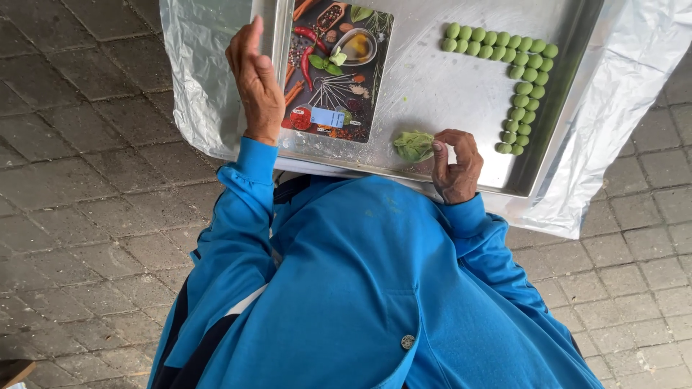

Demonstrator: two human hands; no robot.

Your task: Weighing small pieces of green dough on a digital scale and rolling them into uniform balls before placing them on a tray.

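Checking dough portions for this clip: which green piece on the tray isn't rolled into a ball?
The flattened, wrinkled green lump at the tray's near edge, beside the right hand; all others are small smooth balls lined up in rows.

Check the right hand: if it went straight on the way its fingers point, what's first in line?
Probably the green dough lump. The right hand sits on the tray, fingertips already at the lump's edge, pointing toward it. Beyond it lies the patterned scale.

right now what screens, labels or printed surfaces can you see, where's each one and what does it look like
Kitchen scale: on the metal tray beside the left hand; flat dark rectangle printed with chillies, spices, herbs and an oil bowl.
Scale display: near the scale's edge closest to the person; small pale blue rectangle.
No packages or signs.
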